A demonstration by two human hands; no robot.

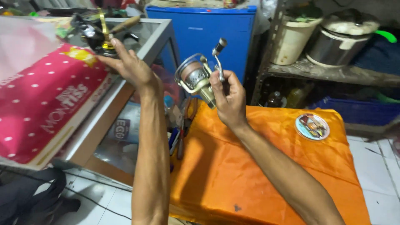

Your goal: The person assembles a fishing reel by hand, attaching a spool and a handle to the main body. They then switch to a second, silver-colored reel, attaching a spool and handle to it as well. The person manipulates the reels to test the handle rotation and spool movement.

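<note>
Silver-and-gold metal is showing on the spinning reel point(196, 77) that the right hand point(228, 100) is gripping by its stem, fingers closed, above the orange cloth point(258, 166). The left hand point(132, 66) is setting fingers around a black-and-gold reel point(96, 36) on the glass cabinet point(160, 35). Judging by this, one reel is being swapped or compared; lifting next needs a firm grip.

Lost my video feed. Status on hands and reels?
Right hand gripping silver reel above orange cloth. Left hand on black-gold reel atop glass case. Nothing between them.
</note>
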